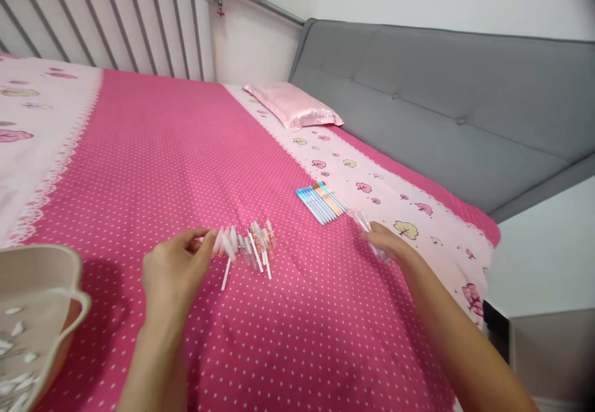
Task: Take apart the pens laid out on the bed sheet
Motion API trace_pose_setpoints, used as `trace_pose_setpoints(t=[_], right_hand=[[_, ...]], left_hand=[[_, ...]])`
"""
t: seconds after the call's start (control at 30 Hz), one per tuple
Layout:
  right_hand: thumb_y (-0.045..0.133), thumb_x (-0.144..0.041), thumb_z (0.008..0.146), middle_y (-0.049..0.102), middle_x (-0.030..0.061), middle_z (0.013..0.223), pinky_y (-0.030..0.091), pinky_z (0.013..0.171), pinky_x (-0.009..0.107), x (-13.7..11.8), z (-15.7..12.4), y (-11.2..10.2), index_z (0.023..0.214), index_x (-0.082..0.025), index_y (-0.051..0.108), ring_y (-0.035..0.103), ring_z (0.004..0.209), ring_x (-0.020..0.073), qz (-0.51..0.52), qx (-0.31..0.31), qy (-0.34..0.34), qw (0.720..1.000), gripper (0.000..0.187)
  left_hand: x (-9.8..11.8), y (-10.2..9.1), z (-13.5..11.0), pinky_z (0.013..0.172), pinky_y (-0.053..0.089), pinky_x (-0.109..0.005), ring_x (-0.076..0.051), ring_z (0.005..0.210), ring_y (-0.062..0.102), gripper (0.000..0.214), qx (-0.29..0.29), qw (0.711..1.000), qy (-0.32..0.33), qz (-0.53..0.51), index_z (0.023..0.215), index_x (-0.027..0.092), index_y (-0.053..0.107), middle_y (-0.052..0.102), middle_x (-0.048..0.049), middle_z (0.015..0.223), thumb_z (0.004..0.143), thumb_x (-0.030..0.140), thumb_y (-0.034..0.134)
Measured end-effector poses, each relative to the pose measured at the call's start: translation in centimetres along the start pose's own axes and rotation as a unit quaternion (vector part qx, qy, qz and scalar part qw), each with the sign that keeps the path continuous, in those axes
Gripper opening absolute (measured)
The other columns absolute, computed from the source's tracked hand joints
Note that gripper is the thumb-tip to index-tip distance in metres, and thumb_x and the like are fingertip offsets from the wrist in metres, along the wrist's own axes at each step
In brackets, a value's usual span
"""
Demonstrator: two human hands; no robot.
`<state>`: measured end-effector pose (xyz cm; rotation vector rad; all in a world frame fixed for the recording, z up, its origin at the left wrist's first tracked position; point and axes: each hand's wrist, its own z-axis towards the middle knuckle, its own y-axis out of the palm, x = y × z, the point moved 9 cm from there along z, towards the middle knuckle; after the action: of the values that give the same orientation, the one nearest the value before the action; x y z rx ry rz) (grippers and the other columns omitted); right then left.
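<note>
My left hand [179, 269] is closed in a pinch at the left end of a loose pile of translucent pink and clear plastic pen parts [230, 243]. Its thumb and forefinger meet on a pale pink piece there. Thin white sticks like pen refills [255, 251] lie among the pile. Farther right, my right hand [385, 238] grips clear plastic pen tubes [365, 221], blurred by motion; how many I cannot tell. Just left of those tubes, a neat row of blue and tan pens [320, 202] lies side by side on the bedspread.
The pink dotted bedspread [297, 337] covers the bed under both hands. At the lower left stands a beige basin [46, 254] with small white pieces [30, 357] inside. Toward the back are a pink pillow [297, 103], a grey headboard [418, 96] and a white radiator [116, 21].
</note>
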<state>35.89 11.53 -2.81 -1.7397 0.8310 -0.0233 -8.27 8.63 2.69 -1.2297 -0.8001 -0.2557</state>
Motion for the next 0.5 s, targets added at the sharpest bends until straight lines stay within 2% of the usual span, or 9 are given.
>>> trace_pose_setpoints(t=[0.1,0.13,0.17,0.2,0.27,0.33,0.4,0.43,0.5], right_hand=[[0.048,-0.029,0.084,0.057,0.0001,0.078,0.048,0.052,0.019,-4.7,-3.3,1.1,0.107,-0.020,0.050,0.057,0.060,0.0091,0.123,-0.072,-0.076,0.987,0.024],[0.053,-0.023,0.081,0.056,-0.0012,0.076,0.048,0.053,0.016,-7.6,-4.8,2.3,0.105,-0.019,0.051,0.055,0.058,0.0066,0.279,-0.146,-0.119,0.942,0.024],[0.056,-0.019,0.079,0.055,-0.0019,0.075,0.048,0.054,0.015,-10.6,-6.4,3.5,0.102,-0.017,0.053,0.054,0.058,0.0053,0.407,-0.224,-0.152,0.872,0.024],[0.058,-0.018,0.077,0.055,-0.0020,0.072,0.048,0.053,0.015,-13.4,-8.0,4.9,0.099,-0.015,0.055,0.054,0.057,0.0051,0.486,-0.296,-0.159,0.806,0.022],[0.057,-0.014,0.074,0.057,-0.0009,0.070,0.048,0.049,0.016,-17.9,-10.4,7.7,0.091,-0.013,0.057,0.054,0.054,0.0062,0.575,-0.383,-0.135,0.710,0.017],[0.054,-0.013,0.073,0.059,0.0001,0.069,0.049,0.050,0.018,-21.0,-12.0,10.7,0.087,-0.012,0.058,0.056,0.055,0.0080,0.626,-0.425,-0.094,0.647,0.015],[0.053,-0.011,0.069,0.061,0.0002,0.069,0.051,0.056,0.020,-22.2,-12.3,12.9,0.084,-0.013,0.059,0.057,0.057,0.0084,0.672,-0.393,-0.066,0.624,0.016],[0.055,-0.012,0.068,0.063,0.0000,0.072,0.051,0.058,0.020,-22.3,-12.1,13.6,0.085,-0.014,0.060,0.058,0.059,0.0089,0.686,-0.362,-0.071,0.627,0.018],[0.058,-0.015,0.067,0.065,-0.0002,0.077,0.050,0.063,0.021,-21.5,-11.4,14.3,0.087,-0.016,0.060,0.060,0.065,0.0102,0.692,-0.283,-0.095,0.657,0.019]], left_hand=[[0.6,1.4,-0.7,0.068,0.046,-0.035,-0.024,0.070,0.062,0.042,-0.027,0.996,0.000,-0.082,0.089,0.018,0.070,0.067,-0.0048,0.070,0.072,0.054,0.058],[1.1,2.2,-1.0,0.070,0.047,-0.036,-0.024,0.073,0.063,0.044,-0.048,0.991,0.002,-0.128,0.091,0.018,0.069,0.068,-0.0059,0.076,0.072,0.056,0.057],[1.6,3.0,-1.5,0.072,0.048,-0.036,-0.025,0.078,0.063,0.047,-0.071,0.981,0.003,-0.181,0.096,0.017,0.068,0.069,-0.0071,0.084,0.073,0.057,0.056],[2.2,4.0,-2.1,0.075,0.048,-0.036,-0.025,0.084,0.063,0.050,-0.100,0.966,0.001,-0.239,0.102,0.017,0.065,0.068,-0.0082,0.094,0.075,0.058,0.054],[3.1,5.5,-3.1,0.082,0.048,-0.037,-0.024,0.095,0.061,0.056,-0.130,0.924,-0.028,-0.357,0.115,0.017,0.058,0.064,-0.0101,0.110,0.079,0.058,0.050],[4.2,7.6,-4.3,0.081,0.050,-0.035,-0.023,0.097,0.061,0.056,-0.202,0.846,-0.080,-0.488,0.121,0.017,0.052,0.062,-0.0111,0.113,0.083,0.056,0.045],[4.5,8.8,-4.9,0.079,0.051,-0.033,-0.022,0.097,0.061,0.049,-0.225,0.786,-0.131,-0.561,0.123,0.019,0.050,0.062,-0.0098,0.114,0.086,0.051,0.042],[4.5,9.2,-5.1,0.078,0.051,-0.032,-0.022,0.097,0.061,0.047,-0.232,0.770,-0.148,-0.576,0.124,0.020,0.049,0.062,-0.0094,0.114,0.086,0.048,0.045],[4.4,9.8,-5.2,0.079,0.051,-0.031,-0.021,0.097,0.061,0.045,-0.251,0.753,-0.164,-0.585,0.121,0.020,0.051,0.063,-0.0093,0.111,0.084,0.044,0.053]])
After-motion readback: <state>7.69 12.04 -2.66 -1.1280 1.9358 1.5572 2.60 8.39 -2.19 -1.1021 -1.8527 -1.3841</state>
